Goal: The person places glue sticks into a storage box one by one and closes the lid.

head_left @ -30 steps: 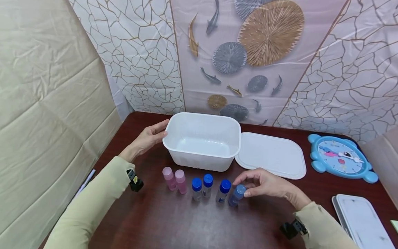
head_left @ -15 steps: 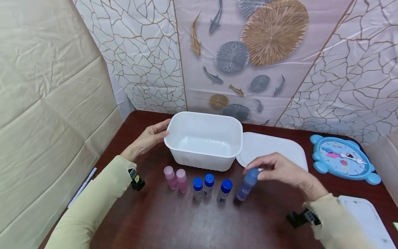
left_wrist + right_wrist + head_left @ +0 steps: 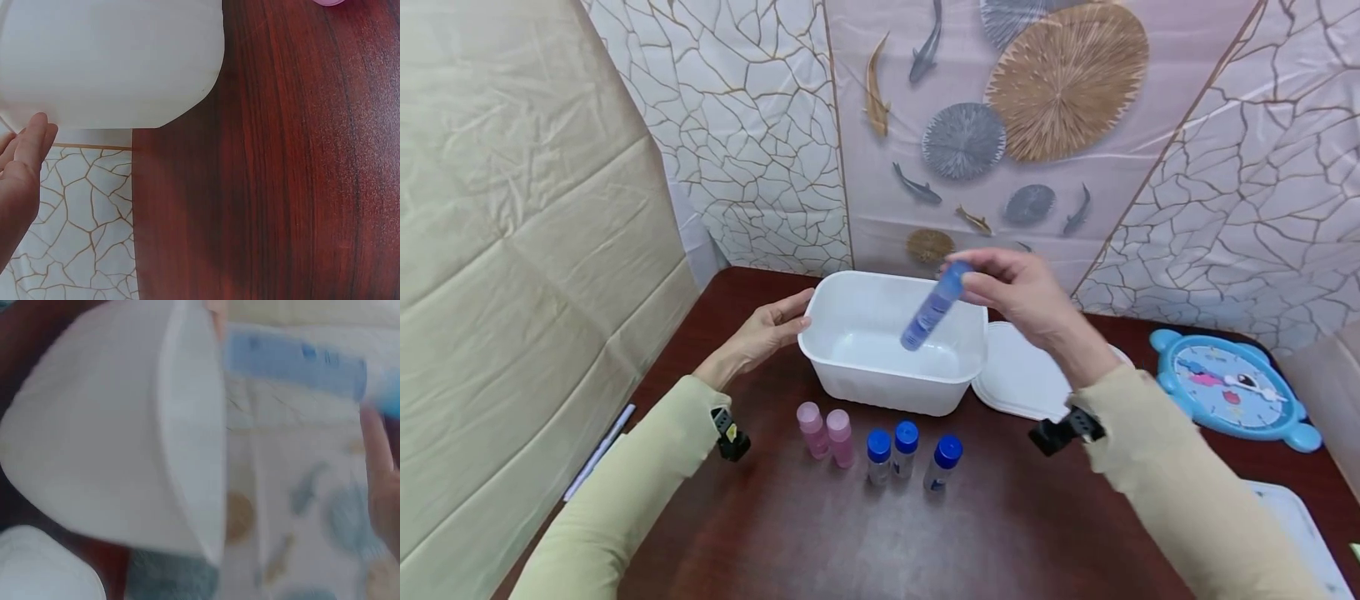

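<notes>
In the head view my right hand (image 3: 1026, 292) pinches a small translucent blue bottle (image 3: 932, 312) by its cap. The bottle slants over the opening of a white plastic tub (image 3: 887, 390), its base pointing down and left. The right wrist view shows the same bottle (image 3: 294, 362) blurred, beyond the tub's wall. My left hand (image 3: 763, 337) touches the tub's left end at the rim, and its fingers (image 3: 31, 147) lie fairly straight along the outer wall. Before the tub stand two pink bottles (image 3: 841, 437) and three clear bottles with blue caps (image 3: 942, 462).
A white lid (image 3: 1018, 375) lies right of the tub, partly under my right forearm. Farther right is a blue animal-shaped clock (image 3: 1225, 383). A white flat case (image 3: 1300, 533) sits at the lower right, and a thin pale stick (image 3: 598, 450) along the left table edge.
My right hand has lifted the blue bottle from the right end of the row and carried it up and left over the tub. The left hand has stayed at the tub's rim.
</notes>
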The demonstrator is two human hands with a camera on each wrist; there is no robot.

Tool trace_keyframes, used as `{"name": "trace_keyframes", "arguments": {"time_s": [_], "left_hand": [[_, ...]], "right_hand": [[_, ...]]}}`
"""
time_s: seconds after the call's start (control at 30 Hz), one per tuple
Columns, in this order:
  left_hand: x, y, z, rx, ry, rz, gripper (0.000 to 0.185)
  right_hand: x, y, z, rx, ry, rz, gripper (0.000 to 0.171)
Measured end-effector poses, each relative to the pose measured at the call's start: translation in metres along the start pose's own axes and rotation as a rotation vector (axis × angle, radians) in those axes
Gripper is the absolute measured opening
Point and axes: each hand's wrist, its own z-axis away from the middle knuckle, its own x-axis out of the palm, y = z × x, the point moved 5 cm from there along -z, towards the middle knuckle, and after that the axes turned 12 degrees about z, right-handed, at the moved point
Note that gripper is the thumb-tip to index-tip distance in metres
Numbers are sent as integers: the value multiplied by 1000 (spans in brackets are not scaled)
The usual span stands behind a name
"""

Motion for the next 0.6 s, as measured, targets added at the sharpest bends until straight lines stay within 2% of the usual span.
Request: {"name": "trace_keyframes", "arguments": {"time_s": [0.07, 0.17, 0.23, 0.33, 0.5, 0.6], "left_hand": [[0, 0, 1, 1, 1, -10, 60], [1, 0, 1, 3, 1, -4, 59], [1, -1, 0, 4, 0, -8, 59], [3, -1, -1, 2, 3, 1, 59], [3, -2, -1, 8, 7, 18, 59], [1, -1, 0, 13, 5, 9, 58]], "right_hand": [[15, 12, -13, 63, 49, 48, 20], [37, 31, -28, 153, 54, 146, 27], [50, 41, -36, 191, 31, 193, 33], [64, 52, -44, 227, -8, 244, 33], [82, 63, -54, 247, -75, 355, 31], [92, 70, -57, 270, -108, 384, 30]]}}
